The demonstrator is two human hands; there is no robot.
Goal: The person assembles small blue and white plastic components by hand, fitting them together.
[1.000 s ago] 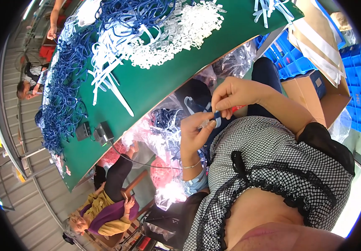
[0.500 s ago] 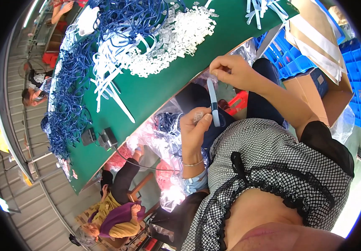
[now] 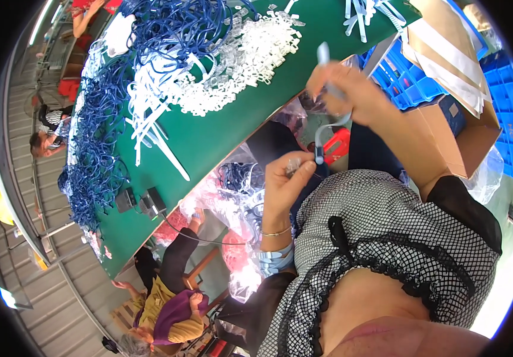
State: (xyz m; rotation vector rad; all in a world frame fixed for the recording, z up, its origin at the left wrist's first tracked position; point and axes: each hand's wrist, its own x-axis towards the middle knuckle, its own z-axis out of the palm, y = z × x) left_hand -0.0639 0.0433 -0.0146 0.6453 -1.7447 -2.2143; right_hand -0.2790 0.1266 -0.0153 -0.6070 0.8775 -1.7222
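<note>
A narrow light blue strap (image 3: 331, 125) runs in a curve between my two hands, over my lap. My left hand (image 3: 284, 181) is closed, with thumb and fingers pinching the strap's lower end beside a small dark band (image 3: 319, 153). Small clear plastic pieces (image 3: 294, 166) also sit in this hand, against the fingers. My right hand (image 3: 354, 98), higher up and near the table edge, is smeared by motion but closed around the strap. One pale end of the strap sticks up past its fingers. How the strap passes through the dark band is too small to tell.
On the green table (image 3: 209, 140) lie dark blue cords (image 3: 99, 140), white and clear small plastic pieces (image 3: 256, 53), pale straps (image 3: 155, 134) and a black adapter (image 3: 151, 202). To the right stand a cardboard box (image 3: 438, 134) and blue crates (image 3: 503, 119). Another person (image 3: 176, 309) sits lower left.
My right hand, empty and apart from the strap before, now grips it and has moved slightly up. The strap has gone from straight to curved. My left hand has shifted slightly right.
</note>
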